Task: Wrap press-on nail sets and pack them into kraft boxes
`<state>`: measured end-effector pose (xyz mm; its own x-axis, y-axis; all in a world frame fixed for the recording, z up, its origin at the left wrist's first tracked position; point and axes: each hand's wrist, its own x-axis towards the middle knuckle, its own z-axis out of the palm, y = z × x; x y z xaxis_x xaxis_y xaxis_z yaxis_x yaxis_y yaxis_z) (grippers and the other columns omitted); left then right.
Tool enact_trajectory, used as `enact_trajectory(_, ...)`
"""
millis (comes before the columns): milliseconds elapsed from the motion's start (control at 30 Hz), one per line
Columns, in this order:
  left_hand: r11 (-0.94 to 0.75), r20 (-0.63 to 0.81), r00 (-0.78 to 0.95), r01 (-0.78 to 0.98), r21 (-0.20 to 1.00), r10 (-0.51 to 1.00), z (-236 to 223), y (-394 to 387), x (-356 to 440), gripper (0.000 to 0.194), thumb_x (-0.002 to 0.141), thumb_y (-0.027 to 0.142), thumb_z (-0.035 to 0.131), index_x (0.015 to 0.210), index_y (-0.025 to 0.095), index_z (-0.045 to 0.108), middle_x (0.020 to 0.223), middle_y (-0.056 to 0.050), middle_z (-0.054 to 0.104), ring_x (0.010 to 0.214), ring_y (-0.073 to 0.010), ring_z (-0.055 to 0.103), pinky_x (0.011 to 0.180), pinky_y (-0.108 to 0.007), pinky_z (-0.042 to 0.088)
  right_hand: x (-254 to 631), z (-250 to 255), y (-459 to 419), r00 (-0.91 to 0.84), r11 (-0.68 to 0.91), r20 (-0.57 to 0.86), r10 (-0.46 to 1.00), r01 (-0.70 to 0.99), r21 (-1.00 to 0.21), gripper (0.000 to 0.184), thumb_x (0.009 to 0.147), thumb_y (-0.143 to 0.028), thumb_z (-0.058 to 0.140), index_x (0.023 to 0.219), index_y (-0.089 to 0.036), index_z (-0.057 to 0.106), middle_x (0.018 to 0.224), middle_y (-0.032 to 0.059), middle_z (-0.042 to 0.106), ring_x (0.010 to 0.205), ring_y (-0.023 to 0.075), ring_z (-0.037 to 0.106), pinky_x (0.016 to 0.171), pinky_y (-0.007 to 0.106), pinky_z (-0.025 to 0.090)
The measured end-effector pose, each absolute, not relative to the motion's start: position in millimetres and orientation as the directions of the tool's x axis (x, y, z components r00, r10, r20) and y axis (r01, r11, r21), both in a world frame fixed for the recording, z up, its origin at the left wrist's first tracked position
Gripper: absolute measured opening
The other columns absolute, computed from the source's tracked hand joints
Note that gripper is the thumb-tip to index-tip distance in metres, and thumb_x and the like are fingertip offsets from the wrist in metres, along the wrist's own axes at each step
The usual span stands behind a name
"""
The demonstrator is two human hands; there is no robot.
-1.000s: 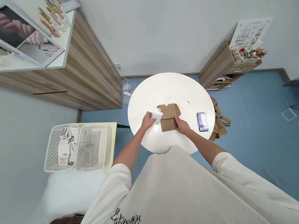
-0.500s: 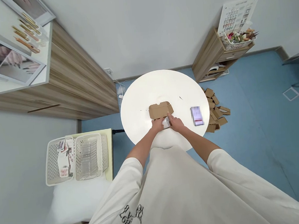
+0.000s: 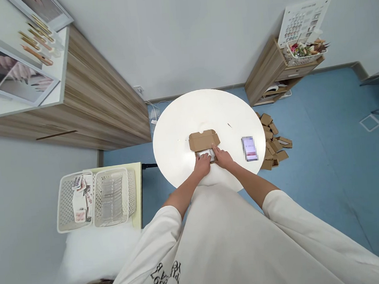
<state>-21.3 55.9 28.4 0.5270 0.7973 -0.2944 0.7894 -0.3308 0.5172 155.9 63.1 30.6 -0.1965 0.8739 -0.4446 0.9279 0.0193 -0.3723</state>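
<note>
The small cardboard box (image 3: 206, 142) sits on the round white counter (image 3: 219, 108) right in front of me, its lid (image 3: 202, 136) laid back on the far side and its shallow tray toward my body. My left hand (image 3: 203, 164) is over the left part of the tray, fingers on the white contents (image 3: 205, 152); I can't tell whether they grip or only press. My right hand (image 3: 224, 158) is at the right side of the box, a finger reaching up toward the fold, and whether it pinches the wall I can't tell either. The two hands are near each other but apart. I judge the box light and fairly stiff, though thin card like this could crease if squeezed mid-panel, so the side walls and corners are where to take hold. The white contents seem light too, perhaps a bit slippery (I can't see what they are, so I'd treat them as fragile), and flat fingertips should suit them better than a hard pinch. A phone (image 3: 250, 148) lies to the right on the counter, and more brown boxes (image 3: 269, 146) are heaped on the floor (image 3: 315, 140) beyond its edge.
</note>
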Motion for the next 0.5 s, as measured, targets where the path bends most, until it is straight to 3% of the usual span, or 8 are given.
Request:
enact_trajectory(167,-0.385,-0.31,0.566,0.785,0.485,0.764,27.6,59.0,-22.3,0.037,0.089,0.016,0.05,0.125,0.02,0.058,0.142,-0.017,0.051,0.132,-0.0332,0.046,0.113,-0.052,0.025,154.8,35.9,62.0,-0.218,0.035,-0.44,0.871,0.921,-0.388,0.092,0.087,-0.034,0.066,0.162,-0.028,0.012,0.167,0.0133,0.018,0.126,0.0356,0.051,0.101,0.044,0.041)
enact_trajectory(300,-0.294,-0.286,0.528,0.759,0.58,0.8,31.7,62.9,-33.2,0.038,0.089,0.015,0.051,0.125,0.023,0.058,0.142,-0.012,0.052,0.131,-0.03,0.049,0.113,-0.048,0.031,157.8,43.1,56.5,-0.207,0.037,-0.388,0.898,0.915,-0.401,0.077,0.09,-0.031,0.06,0.158,-0.026,0.024,0.164,0.0131,0.025,0.131,0.0346,0.045,0.103,0.046,0.042)
enact_trajectory(400,-0.062,-0.269,0.311,0.75,0.658,0.912,34.5,68.5,-50.4,0.035,0.09,0.016,0.049,0.123,0.024,0.059,0.131,-0.012,0.059,0.125,-0.0286,0.054,0.108,-0.044,0.039,167.1,45.9,56.5,-0.053,-0.119,-0.319,0.946,0.859,-0.499,0.066,0.093,-0.031,0.052,0.155,-0.023,0.032,0.158,0.0128,0.035,0.132,0.031,0.046,0.106,0.044,0.042)
enact_trajectory(500,0.259,-0.311,-0.05,0.686,0.68,0.949,36.6,81.9,-67.8,0.035,0.09,0.018,0.05,0.124,0.023,0.054,0.13,-0.013,0.057,0.126,-0.0271,0.053,0.106,-0.042,0.042,179.4,46.5,67.7,0.156,-0.4,-0.413,0.897,0.682,-0.612,0.065,0.093,-0.036,0.049,0.154,-0.02,0.035,0.154,0.0142,0.041,0.125,0.0258,0.055,0.103,0.038,0.047)
